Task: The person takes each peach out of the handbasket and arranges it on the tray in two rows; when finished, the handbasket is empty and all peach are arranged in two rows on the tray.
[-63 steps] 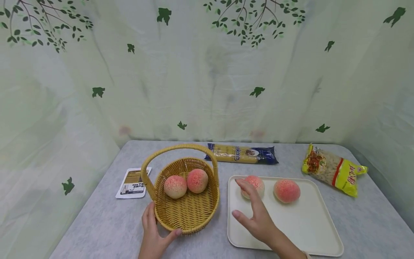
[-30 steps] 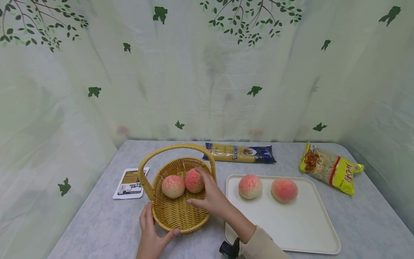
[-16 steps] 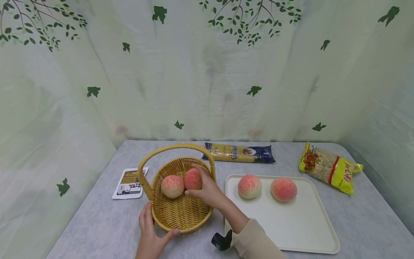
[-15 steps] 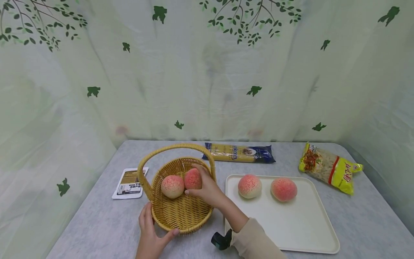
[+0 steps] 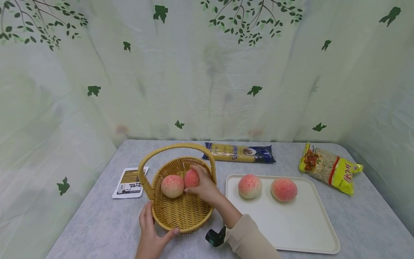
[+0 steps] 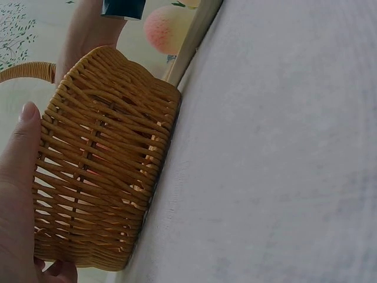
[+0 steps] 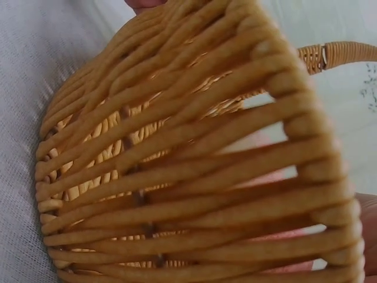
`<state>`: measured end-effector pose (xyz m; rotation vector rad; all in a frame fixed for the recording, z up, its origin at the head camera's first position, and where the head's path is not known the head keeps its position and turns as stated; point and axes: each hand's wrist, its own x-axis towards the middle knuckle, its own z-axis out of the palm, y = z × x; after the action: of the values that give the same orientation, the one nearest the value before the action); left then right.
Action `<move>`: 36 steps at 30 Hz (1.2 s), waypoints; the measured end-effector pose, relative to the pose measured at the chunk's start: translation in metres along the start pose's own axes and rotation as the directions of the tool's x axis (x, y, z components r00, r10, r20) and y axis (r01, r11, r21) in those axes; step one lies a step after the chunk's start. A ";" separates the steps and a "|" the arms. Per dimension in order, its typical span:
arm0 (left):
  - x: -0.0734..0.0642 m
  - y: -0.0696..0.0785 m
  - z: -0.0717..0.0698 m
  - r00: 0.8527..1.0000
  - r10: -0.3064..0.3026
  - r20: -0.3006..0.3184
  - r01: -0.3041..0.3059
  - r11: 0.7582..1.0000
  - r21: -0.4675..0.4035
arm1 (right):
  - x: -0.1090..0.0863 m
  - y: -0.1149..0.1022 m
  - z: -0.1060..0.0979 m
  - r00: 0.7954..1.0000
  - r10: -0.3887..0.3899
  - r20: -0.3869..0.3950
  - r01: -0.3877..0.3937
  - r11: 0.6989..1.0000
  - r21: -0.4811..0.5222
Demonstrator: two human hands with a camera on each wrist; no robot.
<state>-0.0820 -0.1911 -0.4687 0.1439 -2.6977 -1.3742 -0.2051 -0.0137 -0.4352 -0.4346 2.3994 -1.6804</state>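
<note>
A wicker basket [image 5: 182, 216] with a tall arched handle stands on the table, two pink-and-cream peaches inside. My left hand [image 5: 152, 235] holds its near left side, thumb at the front rim; in the left wrist view the thumb [image 6: 23, 138] lies along the woven wall [image 6: 100, 159]. Reaching in over the right rim, my right hand [image 5: 205, 186] grips the right-hand peach [image 5: 192, 178] between thumb and fingers, covering its right part. The other peach [image 5: 173, 186] sits just left of it. In the right wrist view the basket wall [image 7: 194, 159] hides most of the hand.
Right of the basket lies a cream tray [image 5: 300, 226] bearing two more peaches [image 5: 250, 186]. Behind are a spaghetti pack [image 5: 239, 153] and, far right, a yellow food bag [image 5: 330, 168]. A flat printed packet [image 5: 129, 183] lies left of the basket.
My right hand has moved left from over the tray into the basket and closed round the right-hand peach. The left hand keeps its hold on the basket.
</note>
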 end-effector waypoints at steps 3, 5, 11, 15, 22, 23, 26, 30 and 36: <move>0.000 0.000 0.000 1.000 0.009 -0.006 -0.009 1.000 0.003 | 0.001 0.001 0.003 1.000 0.020 0.000 -0.020 1.000 -0.007; 0.000 0.000 0.000 1.000 0.010 -0.006 -0.010 1.000 0.006 | 0.001 0.001 0.004 0.999 0.033 0.000 -0.033 0.999 0.007; 0.000 0.000 -0.001 1.000 0.014 -0.010 -0.014 1.000 0.010 | 0.001 -0.001 0.007 0.999 0.048 -0.003 -0.047 0.995 0.082; 0.001 0.000 -0.001 1.000 0.005 -0.002 -0.005 1.000 0.013 | 0.002 0.000 0.009 0.999 0.045 -0.011 -0.044 0.997 0.068; 0.001 0.000 -0.001 1.000 -0.015 0.006 0.015 1.000 0.011 | -0.002 0.000 0.008 0.999 -0.033 -0.036 0.030 0.998 -0.063; 0.001 0.000 -0.001 1.000 -0.011 0.004 0.011 1.000 0.010 | -0.004 0.000 0.007 0.998 -0.058 -0.038 0.055 0.996 -0.076; 0.001 -0.001 0.000 1.000 0.017 -0.008 -0.017 1.000 0.012 | -0.011 -0.002 0.005 0.988 -0.146 -0.042 0.142 0.986 -0.091; 0.000 -0.003 0.001 0.998 0.054 -0.023 -0.054 0.998 0.016 | -0.025 -0.004 0.001 0.959 -0.278 -0.053 0.275 0.959 -0.060; 0.000 -0.003 0.001 0.998 0.051 -0.022 -0.051 0.999 0.016 | -0.064 -0.024 -0.017 0.937 -0.341 -0.078 0.347 0.933 0.098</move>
<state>-0.0823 -0.1918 -0.4714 0.0900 -2.6750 -1.3300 -0.1468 0.0154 -0.4085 -0.8408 2.3606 -1.9816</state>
